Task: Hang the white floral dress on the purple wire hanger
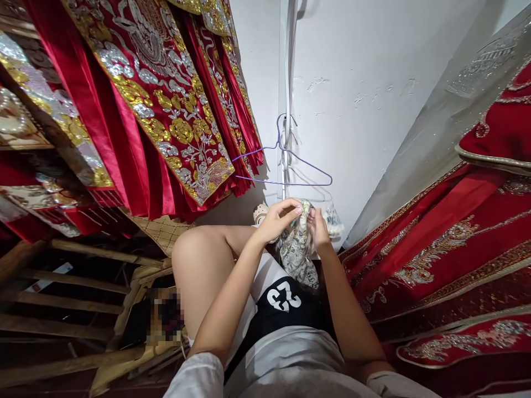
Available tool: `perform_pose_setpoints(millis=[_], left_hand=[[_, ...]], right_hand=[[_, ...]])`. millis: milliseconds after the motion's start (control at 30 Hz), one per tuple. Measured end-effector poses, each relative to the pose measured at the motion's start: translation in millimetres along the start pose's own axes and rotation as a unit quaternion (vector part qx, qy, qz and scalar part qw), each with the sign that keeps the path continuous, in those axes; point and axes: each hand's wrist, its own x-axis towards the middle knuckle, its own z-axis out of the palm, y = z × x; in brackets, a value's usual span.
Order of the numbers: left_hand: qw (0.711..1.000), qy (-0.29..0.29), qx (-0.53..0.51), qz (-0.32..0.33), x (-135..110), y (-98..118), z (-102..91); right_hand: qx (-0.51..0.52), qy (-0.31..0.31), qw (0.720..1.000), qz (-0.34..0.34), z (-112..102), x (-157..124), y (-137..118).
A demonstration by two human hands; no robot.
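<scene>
Sitting with one knee [199, 260] raised, you have both hands up in front of you on a small patterned cloth [296, 251]. Your left hand [279, 218] curls over its top edge, fingers bent and pinching the fabric against the thumb. Your right hand [317, 228] pinches the same edge just beside it, fingers pressed together on the cloth. The rest of the cloth hangs down between your forearms toward your shorts [286, 301].

It looks light, thin and limp, so it will sag and fold wherever you do not hold it. I would judge the embroidery or print gives little stiffness. Keep hold at the top edge, with the two pinches close together, and it should stay under control; a loose grip could let it slip.

Beyond your hands, a wire hanger [286, 166] hangs on the wall [365, 83]. Red embroidered garments [166, 110] hang at left, and more lie at right [448, 254].
</scene>
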Motion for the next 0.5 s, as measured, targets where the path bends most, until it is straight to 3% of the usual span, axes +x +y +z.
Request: perform_pose_setpoints(millis=[67,133,200,267,333,400,500], left_hand=[[0.998,0.040,0.030,0.028,4.3,-3.6,-0.1],[0.994,0.080,0.063,0.041,6.6,-10.4,-2.3],[0.993,0.086,0.074,0.012,4.5,-18.0,-6.6],[0.995,0.050,0.073,-0.051,-3.3,-23.8,-12.9],[0.990,-0.021,0.089,-0.112,-15.6,-26.4,-21.2],[0.971,-0.101,0.156,-0.148,-29.1,-26.2,-32.3],[0.912,-0.145,0.338,-0.184,-43.3,-24.7,-57.3]], right_hand=[[0.060,-0.044,0.997,0.019,8.8,-2.4,-13.2],[0.077,-0.141,0.985,0.062,14.1,-3.8,-25.5],[0.045,-0.222,0.969,0.095,13.3,-1.5,-36.7],[-0.007,-0.236,0.967,0.092,6.9,6.7,-47.7],[-0.070,-0.171,0.982,0.036,-2.6,21.6,-58.9],[-0.133,-0.053,0.986,-0.080,-12.0,42.4,-69.5],[-0.182,0.104,0.948,-0.238,-22.4,78.8,-78.2]])
